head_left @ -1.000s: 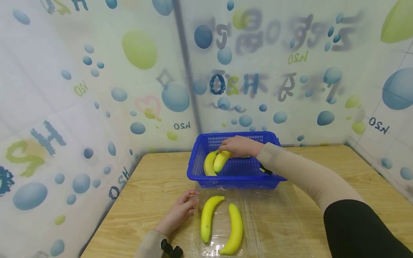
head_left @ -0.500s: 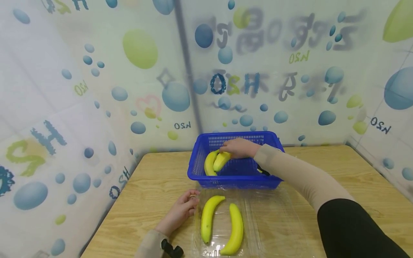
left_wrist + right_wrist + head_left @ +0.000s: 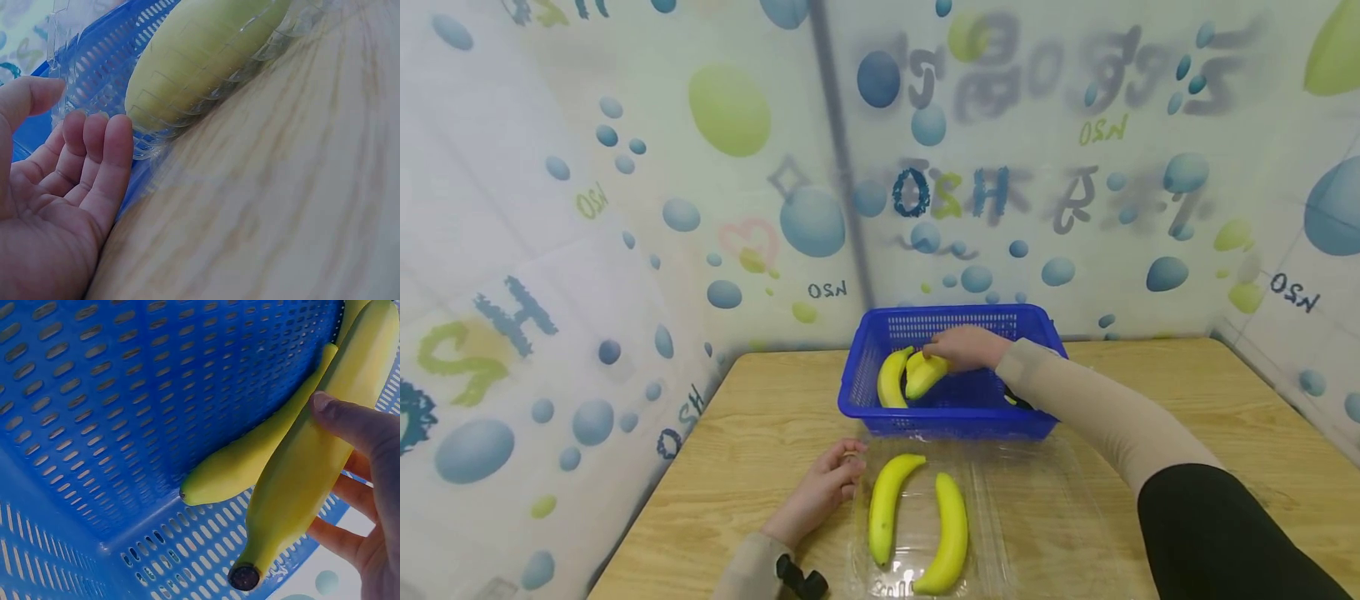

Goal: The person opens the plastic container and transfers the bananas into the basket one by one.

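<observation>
Holding is done by the right hand (image 3: 967,347): a banana (image 3: 300,469) is clasped between its thumb and fingers, inside the blue basket (image 3: 955,414). Beside it, against the basket wall, a second banana (image 3: 244,459) is left ungripped. By the left hand (image 3: 827,483) nothing appears to be grasped; its fingers are loosely bent, the thumb held apart, at the near-left edge of the clear tray (image 3: 988,533) on the bench (image 3: 760,425). Firm contact with that edge cannot be confirmed. In the tray, a left banana (image 3: 885,512) and a right banana (image 3: 951,537) are laid apart.

The held banana could be twisted or lost if its smooth, curved skin is pinched too lightly. Its dark-tipped end might be caught on the basket's rim if it is raised too little, and the second banana could be nudged. The thin tray would probably be shifted or tipped by a knock, since it is only lightly steadied, if at all. If another banana were lowered carelessly, those already inside could be bumped and bruised.
</observation>
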A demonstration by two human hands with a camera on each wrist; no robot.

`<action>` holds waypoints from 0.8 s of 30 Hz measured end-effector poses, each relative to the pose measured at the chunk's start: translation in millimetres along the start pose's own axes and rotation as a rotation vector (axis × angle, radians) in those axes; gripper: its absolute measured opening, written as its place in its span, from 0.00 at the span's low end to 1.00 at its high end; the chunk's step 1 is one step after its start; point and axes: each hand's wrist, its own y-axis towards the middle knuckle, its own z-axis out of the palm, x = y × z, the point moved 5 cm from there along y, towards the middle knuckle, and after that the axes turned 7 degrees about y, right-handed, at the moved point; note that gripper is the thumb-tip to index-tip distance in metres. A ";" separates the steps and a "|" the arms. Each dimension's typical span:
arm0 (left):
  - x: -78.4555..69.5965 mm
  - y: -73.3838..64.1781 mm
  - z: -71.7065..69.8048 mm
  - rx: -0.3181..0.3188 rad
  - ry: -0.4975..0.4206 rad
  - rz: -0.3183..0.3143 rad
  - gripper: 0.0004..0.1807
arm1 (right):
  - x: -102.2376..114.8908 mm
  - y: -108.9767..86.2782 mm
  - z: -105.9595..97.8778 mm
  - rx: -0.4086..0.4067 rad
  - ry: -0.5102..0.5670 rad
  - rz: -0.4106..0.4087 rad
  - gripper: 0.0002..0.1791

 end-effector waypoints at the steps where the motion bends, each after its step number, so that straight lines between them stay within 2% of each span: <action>1: 0.0 -0.1 -0.1 -0.001 0.001 -0.002 0.14 | 0.0 0.4 1.3 0.006 -0.005 0.000 0.22; 17: -0.7 0.0 0.6 -0.019 0.014 0.001 0.18 | 1.9 2.0 11.7 0.051 0.013 0.000 0.22; 24: 0.3 -0.2 -0.2 -0.018 0.015 -0.001 0.18 | 1.4 2.7 17.0 0.106 0.057 0.018 0.20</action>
